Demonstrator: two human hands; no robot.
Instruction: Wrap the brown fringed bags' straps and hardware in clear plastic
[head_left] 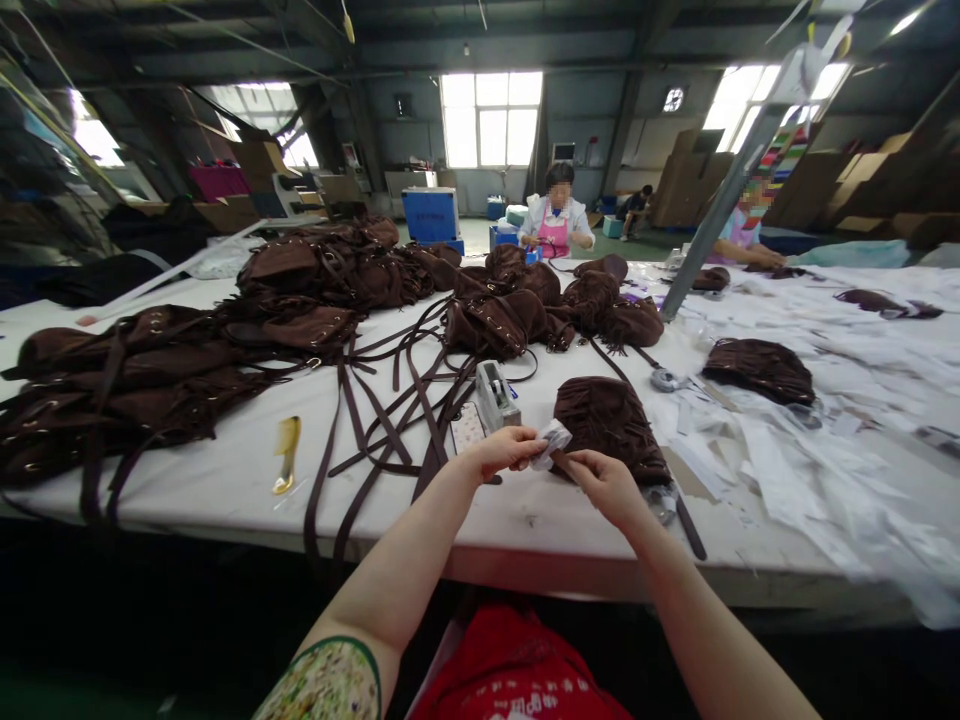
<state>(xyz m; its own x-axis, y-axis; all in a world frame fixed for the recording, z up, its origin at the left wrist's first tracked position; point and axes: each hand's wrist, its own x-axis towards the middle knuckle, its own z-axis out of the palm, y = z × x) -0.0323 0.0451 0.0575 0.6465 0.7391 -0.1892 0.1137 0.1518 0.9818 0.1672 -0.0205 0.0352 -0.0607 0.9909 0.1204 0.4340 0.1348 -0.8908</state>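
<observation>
Both of my hands meet above the front of the white table (480, 545). My left hand (510, 452) pinches a crumpled piece of white wrapping (553, 440). Beside it, the fingers of my right hand (604, 485) are closed on a brown strap end (561, 462) that touches the wrapping. Just behind my hands lies a dark brown fringed bag (607, 415). A grey tape dispenser (496, 398) stands beyond my left hand, with a pale patterned phone-like item (466, 428) partly hidden at its side.
Brown bags (322, 270) are heaped at left and centre, with long straps (390, 430) trailing forward. A yellow comb (286, 452) lies front left. White wrapping sheets (847, 440) cover the right side. A grey post (720, 220) rises there. A co-worker (556, 220) sits across the table.
</observation>
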